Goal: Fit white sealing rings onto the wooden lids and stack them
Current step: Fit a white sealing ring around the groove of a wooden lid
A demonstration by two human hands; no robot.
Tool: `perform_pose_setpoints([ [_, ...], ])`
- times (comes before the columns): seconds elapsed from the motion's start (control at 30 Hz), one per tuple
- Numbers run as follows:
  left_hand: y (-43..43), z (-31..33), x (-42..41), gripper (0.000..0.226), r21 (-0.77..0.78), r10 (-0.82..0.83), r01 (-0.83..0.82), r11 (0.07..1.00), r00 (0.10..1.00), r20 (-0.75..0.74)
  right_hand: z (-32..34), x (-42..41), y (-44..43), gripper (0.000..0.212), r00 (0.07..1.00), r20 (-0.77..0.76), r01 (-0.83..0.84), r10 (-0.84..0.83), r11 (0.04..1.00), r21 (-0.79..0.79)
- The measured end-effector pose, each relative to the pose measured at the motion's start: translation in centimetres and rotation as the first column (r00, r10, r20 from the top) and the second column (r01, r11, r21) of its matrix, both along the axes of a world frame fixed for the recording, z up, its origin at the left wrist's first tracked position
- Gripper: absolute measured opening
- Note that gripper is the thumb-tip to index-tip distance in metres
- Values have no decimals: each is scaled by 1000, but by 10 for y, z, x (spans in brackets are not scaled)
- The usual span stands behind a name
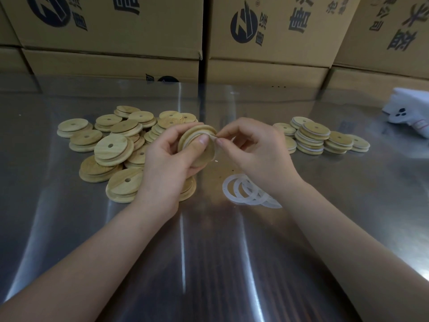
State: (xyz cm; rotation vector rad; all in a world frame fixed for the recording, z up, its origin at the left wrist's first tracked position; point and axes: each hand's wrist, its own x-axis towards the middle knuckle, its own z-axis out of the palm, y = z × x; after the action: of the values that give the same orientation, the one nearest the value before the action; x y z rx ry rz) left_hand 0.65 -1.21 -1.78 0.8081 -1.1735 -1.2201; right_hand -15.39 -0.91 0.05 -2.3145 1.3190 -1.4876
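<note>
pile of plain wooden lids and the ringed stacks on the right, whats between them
Head view: the left hand holding a wooden lid and the right hand pinching a white sealing ring onto it, over the steel table.

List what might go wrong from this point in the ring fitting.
1. The right hand pinches the white ring at just one spot; it may slip off the lid gripped by the left hand, or seat twisted.
2. The loose rings lie overlapped beside the right wrist; a sweep could scatter them.
3. The finished stacks sit staggered; one more lid might topple them.
</note>
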Motion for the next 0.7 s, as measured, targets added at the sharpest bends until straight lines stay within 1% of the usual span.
perform_pose_setpoints([
  [0.1, 0, 0, 0, 17, 4, -1, 1, 1000, 1000, -6, 0, 2, 1, 5, 1000, -20, 12, -13, 999, -53],
  [0.23, 1, 1, 0, 16, -20, 17, -17, 1000, 1000, 23, 1, 1, 1, 6, 1000, 0, 27, -27, 999, -21],
  [0.4, 2, 2, -2, 21, -98, 120, -108, 989, 986, 117, 1, 0, 1, 7, 999, -1, 46, -46, 999, 26],
  [0.53, 3, 4, -3, 22, -155, 161, -132, 979, 968, 191, 1, -4, 0, 5, 999, -3, 52, -52, 998, 31],
  [0.7, 2, 8, -3, 26, -198, 183, -138, 970, 956, 231, 1, -6, -1, 7, 998, 51, 45, -45, 999, 3],
])
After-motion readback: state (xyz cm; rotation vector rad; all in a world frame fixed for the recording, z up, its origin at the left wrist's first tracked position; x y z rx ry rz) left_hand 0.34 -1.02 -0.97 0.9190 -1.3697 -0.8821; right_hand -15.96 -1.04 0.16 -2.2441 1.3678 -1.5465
